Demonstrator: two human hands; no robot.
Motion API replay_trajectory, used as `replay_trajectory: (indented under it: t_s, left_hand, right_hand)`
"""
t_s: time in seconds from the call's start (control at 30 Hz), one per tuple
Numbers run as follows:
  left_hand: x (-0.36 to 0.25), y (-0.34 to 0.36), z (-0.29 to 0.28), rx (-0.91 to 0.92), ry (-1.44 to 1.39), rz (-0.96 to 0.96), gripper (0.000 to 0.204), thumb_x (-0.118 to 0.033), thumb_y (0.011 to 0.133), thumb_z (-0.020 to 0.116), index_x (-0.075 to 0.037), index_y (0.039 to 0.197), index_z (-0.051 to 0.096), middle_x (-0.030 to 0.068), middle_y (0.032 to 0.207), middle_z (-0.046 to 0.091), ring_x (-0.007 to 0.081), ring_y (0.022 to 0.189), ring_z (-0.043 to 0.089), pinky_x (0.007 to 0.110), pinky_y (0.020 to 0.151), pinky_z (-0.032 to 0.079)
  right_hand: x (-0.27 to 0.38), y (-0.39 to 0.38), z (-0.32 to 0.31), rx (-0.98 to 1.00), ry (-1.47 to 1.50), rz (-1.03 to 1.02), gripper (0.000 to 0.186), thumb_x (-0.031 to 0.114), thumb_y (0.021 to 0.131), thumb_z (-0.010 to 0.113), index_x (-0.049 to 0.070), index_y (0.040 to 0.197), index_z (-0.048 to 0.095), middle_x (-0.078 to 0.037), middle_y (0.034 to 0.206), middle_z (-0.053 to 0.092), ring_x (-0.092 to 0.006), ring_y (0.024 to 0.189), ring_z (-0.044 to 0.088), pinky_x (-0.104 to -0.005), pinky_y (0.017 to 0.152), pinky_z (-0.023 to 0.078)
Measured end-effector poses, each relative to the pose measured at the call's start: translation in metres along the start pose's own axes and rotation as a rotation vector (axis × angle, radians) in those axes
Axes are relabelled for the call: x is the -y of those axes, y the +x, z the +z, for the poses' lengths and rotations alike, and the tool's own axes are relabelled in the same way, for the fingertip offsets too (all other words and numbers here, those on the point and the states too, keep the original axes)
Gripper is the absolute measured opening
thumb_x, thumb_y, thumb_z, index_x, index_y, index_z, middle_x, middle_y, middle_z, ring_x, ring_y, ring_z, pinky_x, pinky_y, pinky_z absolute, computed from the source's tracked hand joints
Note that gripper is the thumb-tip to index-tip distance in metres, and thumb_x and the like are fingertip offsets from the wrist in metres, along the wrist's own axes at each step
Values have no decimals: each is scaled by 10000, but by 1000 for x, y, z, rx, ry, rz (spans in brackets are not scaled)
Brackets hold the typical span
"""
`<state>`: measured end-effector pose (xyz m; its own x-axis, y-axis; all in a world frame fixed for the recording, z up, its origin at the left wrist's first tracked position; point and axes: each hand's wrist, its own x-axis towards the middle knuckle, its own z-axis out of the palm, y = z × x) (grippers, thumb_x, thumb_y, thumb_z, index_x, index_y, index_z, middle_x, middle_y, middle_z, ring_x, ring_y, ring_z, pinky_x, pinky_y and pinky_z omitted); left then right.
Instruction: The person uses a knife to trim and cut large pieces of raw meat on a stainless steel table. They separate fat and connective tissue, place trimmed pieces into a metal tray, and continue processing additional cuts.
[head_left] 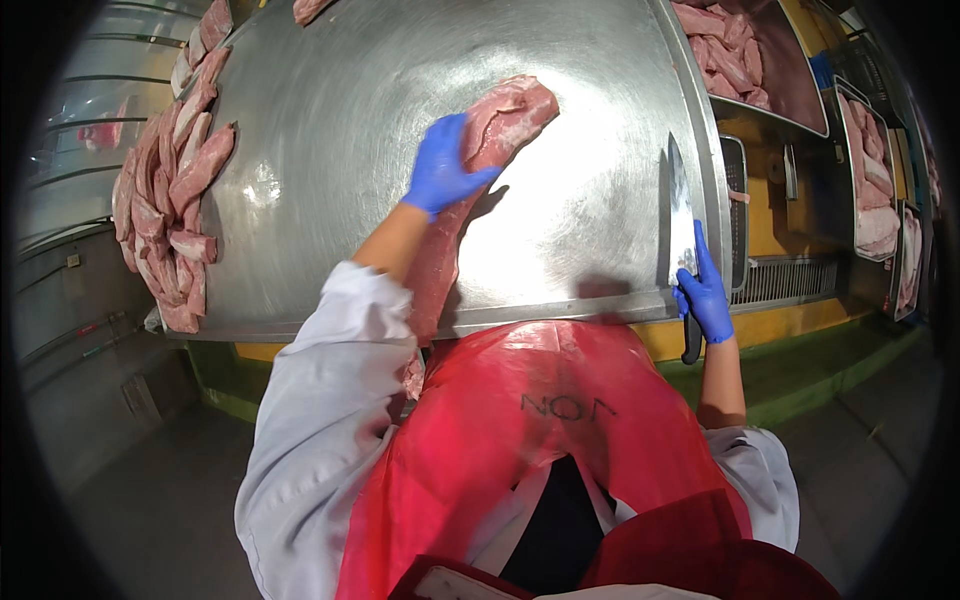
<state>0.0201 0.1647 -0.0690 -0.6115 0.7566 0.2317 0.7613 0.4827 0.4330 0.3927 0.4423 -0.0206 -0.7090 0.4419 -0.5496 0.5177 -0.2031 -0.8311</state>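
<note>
A long strip of raw pink meat (505, 115) lies slantwise on the metal table, its near end hanging past the front edge beside my apron. My left hand (447, 170), in a blue glove, grips it around the middle, with the thumb over its right side. At the table's right side, my right hand (708, 300), also blue-gloved, is closed around the black handle of a knife (680, 215). The broad blade points away from me and is apart from the meat.
The steel table (330, 130) has a raised rim. Heaped meat strips (165, 205) line its left edge. Meat-filled trays (800, 105) stand beyond the right rim, near a metal floor grate (790, 282). My red apron (545, 385) meets the front edge.
</note>
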Motion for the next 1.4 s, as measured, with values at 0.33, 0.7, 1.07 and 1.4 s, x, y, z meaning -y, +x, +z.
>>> replay_trajectory:
  t_s: [0.33,0.7,1.07,1.4]
  left_hand:
    - [-18,102,48,14,156,52,170,-189,826,671,-28,880,667,186,950,681,370,883,656,474,791,531]
    - [6,120,29,41,-196,-296,206,-203,892,644,-2,912,686,143,748,687,207,663,648,347,661,516]
    - [27,103,17,-118,-433,-411,175,-172,908,652,2,892,667,62,722,669,127,661,627,301,615,512]
    - [68,87,-82,-430,-643,-311,244,-250,978,653,-9,948,671,18,819,654,111,730,592,270,695,494]
  right_hand:
    - [11,62,31,54,-12,-57,824,-28,920,504,260,1617,171,-25,804,606,-62,545,485,-216,473,416]
    - [50,209,156,22,-67,-367,815,97,939,552,324,1609,149,-49,740,601,-105,551,552,-276,522,500]
    - [57,158,153,657,-425,-192,731,178,964,495,385,1591,181,-100,751,635,-157,577,611,-305,575,549]
    - [44,130,179,740,-644,-279,713,208,963,492,318,1601,193,-113,693,622,-188,530,596,-348,607,541]
